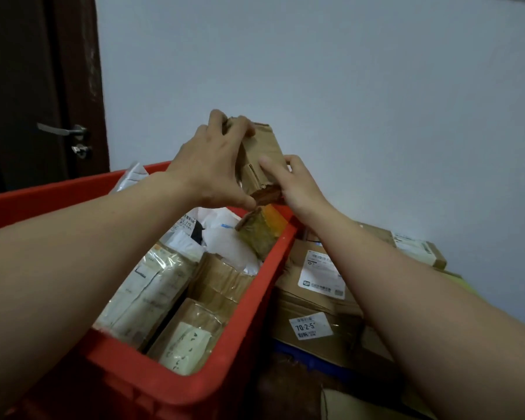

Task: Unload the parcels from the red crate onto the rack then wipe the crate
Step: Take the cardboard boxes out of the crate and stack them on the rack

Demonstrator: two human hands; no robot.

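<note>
Parcels [146, 286] fill the red crate [164, 386], and one brown parcel [264, 153] is raised above its far corner. Our left hand [212, 165] curls its fingers [243, 124] over the top end, thumb at the bottom, while our right hand [299, 186] pinches its side. A loose grip could drop it onto the green parcel [261, 234] leaning on the rim just below our fingers, tipping that out. One crate; roughly six parcels inside, though the white bags [225, 237] blur together.

Place: parcel storage room
Goods: red crate [128, 386] packed with taped parcels [143, 292]; labelled cartons [322, 277] piled just beside
Room: plain wall [315, 71], dark door [28, 71]
</note>
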